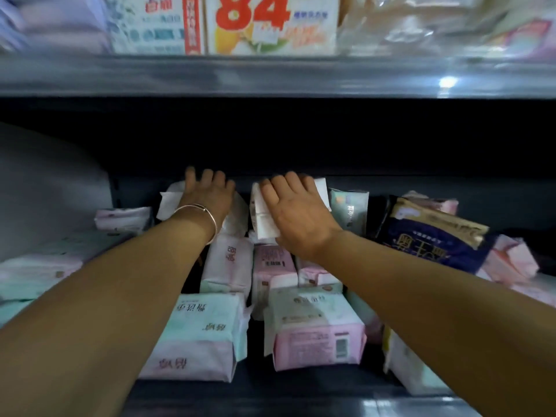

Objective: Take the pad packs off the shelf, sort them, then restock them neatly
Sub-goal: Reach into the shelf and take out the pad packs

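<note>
Both my arms reach deep into a dark shelf (270,398) filled with pad packs. My left hand (207,195), a bangle on its wrist, lies with spread fingers on top of a white pack (168,203) at the back. My right hand (293,207) grips another white pack (261,218) standing at the back, fingers curled over its top edge. Between my forearms lie several pink and mint packs in rows: a mint-and-pink pack (201,335) at the front left and a pink pack (316,332) at the front right.
A dark blue pack (427,236) leans at the right, with pink packs (511,260) beyond it and a mint pack (349,209) upright beside my right hand. More pale packs (39,269) lie at the left. The upper shelf (270,76) carries boxes, one marked 84 (270,22).
</note>
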The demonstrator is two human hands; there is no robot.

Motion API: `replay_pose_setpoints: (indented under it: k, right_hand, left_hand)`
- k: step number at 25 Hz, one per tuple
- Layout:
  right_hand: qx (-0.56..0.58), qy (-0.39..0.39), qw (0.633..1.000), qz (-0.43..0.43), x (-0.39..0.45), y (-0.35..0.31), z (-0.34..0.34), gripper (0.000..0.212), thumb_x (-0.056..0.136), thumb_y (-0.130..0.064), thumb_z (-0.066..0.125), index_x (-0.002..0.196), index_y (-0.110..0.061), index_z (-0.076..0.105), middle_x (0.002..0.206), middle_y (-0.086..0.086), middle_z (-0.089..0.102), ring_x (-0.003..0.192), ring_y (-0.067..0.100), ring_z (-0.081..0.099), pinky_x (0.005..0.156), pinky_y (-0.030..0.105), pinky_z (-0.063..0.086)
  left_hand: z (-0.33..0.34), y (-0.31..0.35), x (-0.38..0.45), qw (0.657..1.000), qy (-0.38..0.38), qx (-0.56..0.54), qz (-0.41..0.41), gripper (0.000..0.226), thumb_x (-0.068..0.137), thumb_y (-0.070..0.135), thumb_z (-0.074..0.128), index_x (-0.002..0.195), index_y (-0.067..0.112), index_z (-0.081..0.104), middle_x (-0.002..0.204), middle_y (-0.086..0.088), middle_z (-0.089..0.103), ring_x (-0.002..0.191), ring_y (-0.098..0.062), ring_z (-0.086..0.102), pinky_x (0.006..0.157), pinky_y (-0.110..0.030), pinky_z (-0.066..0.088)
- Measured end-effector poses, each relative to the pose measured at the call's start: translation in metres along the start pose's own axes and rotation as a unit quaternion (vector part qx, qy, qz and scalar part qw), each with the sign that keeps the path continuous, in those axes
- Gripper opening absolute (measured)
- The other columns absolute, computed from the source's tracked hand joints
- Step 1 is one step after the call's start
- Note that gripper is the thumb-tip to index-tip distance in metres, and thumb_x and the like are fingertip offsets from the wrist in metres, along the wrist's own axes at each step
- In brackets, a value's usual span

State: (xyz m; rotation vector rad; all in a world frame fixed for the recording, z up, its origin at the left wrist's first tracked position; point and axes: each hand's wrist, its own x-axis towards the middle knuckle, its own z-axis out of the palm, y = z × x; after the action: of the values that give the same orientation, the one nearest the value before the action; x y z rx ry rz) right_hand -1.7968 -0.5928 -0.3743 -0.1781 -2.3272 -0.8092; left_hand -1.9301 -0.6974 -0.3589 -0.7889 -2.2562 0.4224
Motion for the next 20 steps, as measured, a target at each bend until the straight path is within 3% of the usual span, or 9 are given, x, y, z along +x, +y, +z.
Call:
replay_pose_setpoints:
  k: [2, 5, 8, 10, 13, 16, 20]
  right_hand:
    - [-0.01, 0.001, 1.0, 0.012, -0.011, 0.002, -0.026, 0.082, 0.074, -0.023, 0.07, 0.142, -0.004, 0.027, 0.129, 0.013, 0.042, 0.116, 0.032, 0.04, 0.099, 0.042, 0.032]
    - [-0.009, 0.063, 0.998, 0.031, -0.033, 0.009, -0.052, 0.084, 0.045, -0.024, 0.081, 0.122, -0.004, 0.055, 0.104, 0.012, 0.06, 0.092, 0.03, 0.056, 0.084, 0.04, 0.046]
    - [-0.004, 0.077, 0.997, 0.02, -0.065, 0.019, -0.08, 0.081, 0.045, -0.025, 0.082, 0.119, -0.003, 0.056, 0.102, 0.012, 0.06, 0.089, 0.031, 0.057, 0.08, 0.039, 0.046]
    - [-0.004, 0.085, 0.996, 0.016, -0.091, 0.028, -0.096, 0.081, 0.045, -0.028, 0.082, 0.117, -0.002, 0.056, 0.097, 0.012, 0.06, 0.084, 0.031, 0.056, 0.075, 0.038, 0.045]
    - [-0.018, 0.062, 0.997, 0.031, -0.131, 0.042, -0.116, 0.096, 0.05, -0.044, 0.082, 0.129, -0.002, 0.048, 0.101, 0.012, 0.059, 0.087, 0.031, 0.055, 0.076, 0.038, 0.044]
    - [-0.021, -0.015, 0.999, 0.029, -0.177, 0.051, -0.139, 0.099, 0.073, -0.05, 0.068, 0.149, -0.008, 0.019, 0.121, 0.012, 0.049, 0.108, 0.031, 0.046, 0.09, 0.042, 0.036]
    - [-0.003, -0.057, 0.997, 0.047, -0.237, 0.052, -0.166, 0.099, 0.077, -0.053, 0.062, 0.151, -0.013, 0.01, 0.132, 0.014, 0.042, 0.118, 0.034, 0.039, 0.096, 0.043, 0.031]
  left_hand:
    - [-0.024, -0.004, -0.018, 0.999, 0.038, -0.009, -0.027, 0.06, 0.079, 0.02, 0.066, 0.131, 0.01, 0.036, 0.131, -0.013, 0.04, 0.121, -0.031, 0.037, 0.106, -0.049, 0.025]
    - [-0.054, -0.004, -0.046, 0.995, 0.07, -0.032, -0.065, 0.059, 0.079, 0.016, 0.066, 0.13, 0.006, 0.037, 0.129, -0.015, 0.041, 0.118, -0.032, 0.039, 0.104, -0.049, 0.028]
    - [-0.078, 0.009, -0.074, 0.989, 0.112, -0.072, -0.066, 0.058, 0.074, 0.018, 0.07, 0.123, 0.002, 0.043, 0.121, -0.018, 0.045, 0.112, -0.033, 0.043, 0.099, -0.049, 0.032]
    - [-0.094, 0.021, -0.096, 0.988, 0.097, -0.101, -0.059, 0.061, 0.072, 0.028, 0.072, 0.121, 0.004, 0.043, 0.121, -0.016, 0.044, 0.111, -0.032, 0.041, 0.094, -0.046, 0.034]
    - [-0.12, 0.04, -0.124, 0.987, 0.072, -0.142, -0.034, 0.064, 0.073, 0.035, 0.071, 0.121, 0.006, 0.04, 0.123, -0.015, 0.04, 0.113, -0.032, 0.037, 0.087, -0.044, 0.038]
    - [-0.143, 0.058, -0.154, 0.986, 0.056, -0.157, -0.006, 0.072, 0.071, 0.039, 0.072, 0.125, 0.006, 0.037, 0.124, -0.015, 0.037, 0.115, -0.032, 0.036, 0.086, -0.045, 0.04]
    - [-0.168, 0.08, -0.194, 0.987, 0.03, -0.148, 0.052, 0.076, 0.069, 0.047, 0.07, 0.127, 0.008, 0.04, 0.123, -0.014, 0.038, 0.116, -0.032, 0.035, 0.086, -0.044, 0.039]
